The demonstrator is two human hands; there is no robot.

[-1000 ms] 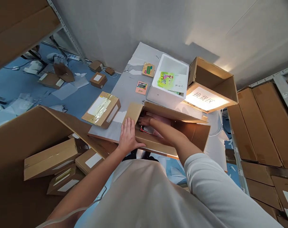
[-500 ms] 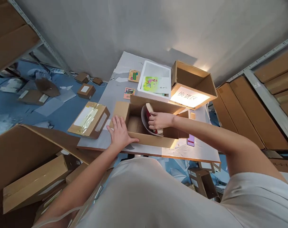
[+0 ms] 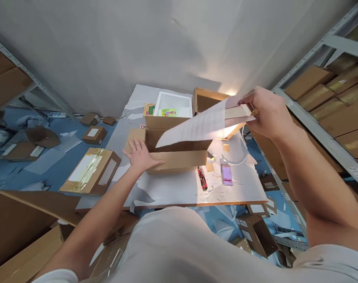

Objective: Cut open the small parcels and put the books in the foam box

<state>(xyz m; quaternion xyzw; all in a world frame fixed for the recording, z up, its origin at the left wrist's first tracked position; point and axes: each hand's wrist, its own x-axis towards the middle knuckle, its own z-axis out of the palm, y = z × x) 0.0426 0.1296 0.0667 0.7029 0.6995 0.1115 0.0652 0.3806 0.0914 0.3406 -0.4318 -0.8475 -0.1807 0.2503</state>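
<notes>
Rising out of the open carton [image 3: 177, 160] since the earlier frame, a pale-edged, book-like block [image 3: 238, 113] is now hanging in the air to the carton's right, above the counter [image 3: 170, 190]. The right hand [image 3: 269, 112] is clamping its far end, fingers closing over it and hiding its cover. A long white sheet [image 3: 193, 125] is trailing leftward from the block, its tip reaching over the carton; whether it is joined to the block is hard to tell. It is also covering much of the carton's inside.

The left hand [image 3: 139, 155] is lying flat, fingers spread, on the carton's left flap, as before. The carton is now sitting farther from the counter's front edge, its raised back flap cutting off the lower part of a white foam box [image 3: 174, 100] and nearly all of a pink card [image 3: 143, 126]. Right of the carton, a red-and-black tool [image 3: 202, 179] is now showing, and a purple-screened phone [image 3: 226, 175] is lying fully in view, its display blurred. Left, a taped parcel [image 3: 90, 171] is resting by the counter's edge.
</notes>
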